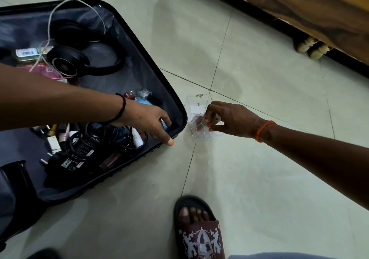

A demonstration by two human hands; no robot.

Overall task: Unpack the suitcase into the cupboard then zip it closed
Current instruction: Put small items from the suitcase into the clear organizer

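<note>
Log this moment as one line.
suitcase: open, still full | left hand: inside it, on blue item | right hand: pinching small bottles at clear box

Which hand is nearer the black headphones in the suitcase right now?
Left. The left hand reaches into the suitcase near its corner, below the black headphones. The right hand is outside the case, over the clear plastic box on the floor.

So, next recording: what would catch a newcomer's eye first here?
The open suitcase on the floor at left, cluttered with black headphones, cables and small bottles. The left hand reaches into its near corner. Just right of it, the right hand pinches small items at a clear plastic box on the tiles.
</note>
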